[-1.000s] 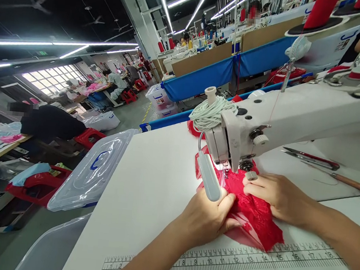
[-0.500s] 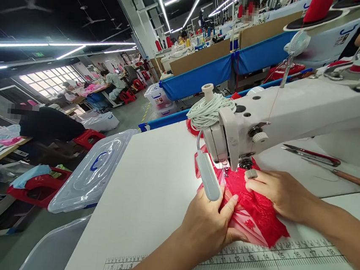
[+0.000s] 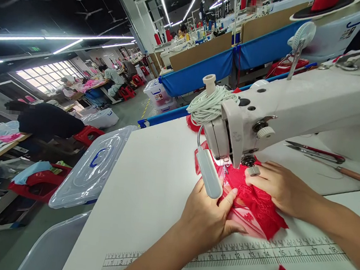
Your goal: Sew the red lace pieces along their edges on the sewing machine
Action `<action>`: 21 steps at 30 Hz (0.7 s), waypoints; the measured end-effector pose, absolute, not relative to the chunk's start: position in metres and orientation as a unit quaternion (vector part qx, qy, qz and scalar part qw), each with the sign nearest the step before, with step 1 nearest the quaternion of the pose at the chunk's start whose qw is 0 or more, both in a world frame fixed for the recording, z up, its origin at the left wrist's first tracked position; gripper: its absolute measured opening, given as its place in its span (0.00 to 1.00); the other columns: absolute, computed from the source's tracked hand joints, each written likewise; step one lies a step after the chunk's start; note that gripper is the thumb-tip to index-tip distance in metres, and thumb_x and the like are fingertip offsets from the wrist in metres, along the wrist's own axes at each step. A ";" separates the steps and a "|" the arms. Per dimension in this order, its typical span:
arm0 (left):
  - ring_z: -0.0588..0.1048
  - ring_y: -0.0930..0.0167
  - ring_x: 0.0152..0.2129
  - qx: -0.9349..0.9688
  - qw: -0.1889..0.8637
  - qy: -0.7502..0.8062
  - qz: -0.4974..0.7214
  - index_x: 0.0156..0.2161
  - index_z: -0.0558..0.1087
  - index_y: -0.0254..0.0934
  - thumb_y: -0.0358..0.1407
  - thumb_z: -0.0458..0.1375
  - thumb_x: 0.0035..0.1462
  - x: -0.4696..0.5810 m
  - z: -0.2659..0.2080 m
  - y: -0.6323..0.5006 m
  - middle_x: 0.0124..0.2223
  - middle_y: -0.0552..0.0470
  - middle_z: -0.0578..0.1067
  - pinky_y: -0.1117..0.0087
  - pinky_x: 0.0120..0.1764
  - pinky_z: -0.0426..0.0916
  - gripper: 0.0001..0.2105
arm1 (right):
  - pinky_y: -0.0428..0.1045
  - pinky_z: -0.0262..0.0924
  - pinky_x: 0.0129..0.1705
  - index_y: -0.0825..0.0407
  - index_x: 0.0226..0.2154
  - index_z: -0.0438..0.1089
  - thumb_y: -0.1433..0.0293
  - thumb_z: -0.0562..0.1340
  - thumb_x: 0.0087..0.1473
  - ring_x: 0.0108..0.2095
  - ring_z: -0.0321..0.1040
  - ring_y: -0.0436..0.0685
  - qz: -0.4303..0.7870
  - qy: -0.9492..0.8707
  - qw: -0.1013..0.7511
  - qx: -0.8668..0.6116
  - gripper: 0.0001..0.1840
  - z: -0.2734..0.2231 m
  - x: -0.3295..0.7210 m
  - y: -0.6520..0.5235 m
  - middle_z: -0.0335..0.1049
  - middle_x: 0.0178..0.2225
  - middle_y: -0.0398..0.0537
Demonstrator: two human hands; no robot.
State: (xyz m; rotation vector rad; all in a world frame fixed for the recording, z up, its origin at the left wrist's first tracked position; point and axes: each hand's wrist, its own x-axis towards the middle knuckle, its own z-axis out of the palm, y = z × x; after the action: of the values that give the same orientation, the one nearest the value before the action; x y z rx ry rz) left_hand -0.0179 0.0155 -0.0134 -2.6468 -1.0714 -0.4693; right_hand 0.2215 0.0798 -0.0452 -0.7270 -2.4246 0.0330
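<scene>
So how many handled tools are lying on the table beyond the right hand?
2: the red-handled tool lies beyond the right hand, and the wooden-handled tool lies beside it, nearer the picture's right edge. The sewing machine may hide others.

I could bring a hand in most freely over the broad white tabletop (image 3: 131, 181), left of the bare left hand (image 3: 207, 212). The grey oblong lamp on a bent metal neck (image 3: 209, 174) overhangs that hand and blocks me from above. Between it and the bare right hand (image 3: 276, 189), bunched red lace fabric (image 3: 262, 206) fills the gap, with the long white sewing-machine arm (image 3: 304, 102) overhead. Beyond the right hand, red-handled metal scissors (image 3: 316, 153) obstruct my path.
</scene>
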 end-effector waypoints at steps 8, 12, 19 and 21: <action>0.74 0.53 0.49 -0.901 0.148 -0.377 -0.158 0.58 0.74 0.35 0.61 0.43 0.66 -0.025 -0.023 0.021 0.52 0.36 0.77 0.48 0.52 0.69 0.35 | 0.52 0.55 0.34 0.50 0.31 0.69 0.85 0.48 0.53 0.31 0.61 0.57 0.047 -0.903 0.325 -0.277 0.19 -0.043 0.221 0.080 0.67 0.32 0.49; 0.74 0.54 0.50 -0.913 0.136 -0.339 -0.181 0.53 0.75 0.29 0.58 0.40 0.68 -0.022 -0.019 0.024 0.49 0.35 0.77 0.51 0.50 0.71 0.35 | 0.52 0.56 0.33 0.49 0.29 0.65 0.78 0.52 0.56 0.32 0.62 0.56 0.099 -0.909 0.279 -0.294 0.11 -0.034 0.220 0.076 0.67 0.33 0.48; 0.72 0.67 0.27 -0.919 0.081 -0.344 -0.172 0.42 0.75 0.30 0.47 0.40 0.73 -0.017 -0.014 0.028 0.33 0.46 0.73 0.65 0.30 0.71 0.26 | 0.47 0.45 0.25 0.48 0.29 0.63 0.86 0.50 0.38 0.25 0.55 0.52 0.074 -0.904 0.301 -0.295 0.19 -0.048 0.224 0.077 0.62 0.26 0.41; 0.73 0.65 0.30 -0.909 0.063 -0.367 -0.186 0.52 0.72 0.27 0.45 0.41 0.73 -0.018 -0.016 0.029 0.36 0.43 0.73 0.64 0.32 0.73 0.24 | 0.47 0.46 0.25 0.48 0.27 0.62 0.86 0.50 0.35 0.25 0.55 0.52 0.069 -0.900 0.310 -0.299 0.19 -0.050 0.223 0.078 0.61 0.27 0.41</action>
State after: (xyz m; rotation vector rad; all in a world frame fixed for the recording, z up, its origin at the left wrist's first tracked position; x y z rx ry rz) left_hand -0.0179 0.0291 -0.0161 -2.7479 -1.1079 -0.5607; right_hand 0.2231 0.0776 -0.0502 -0.7909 -2.3767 0.1810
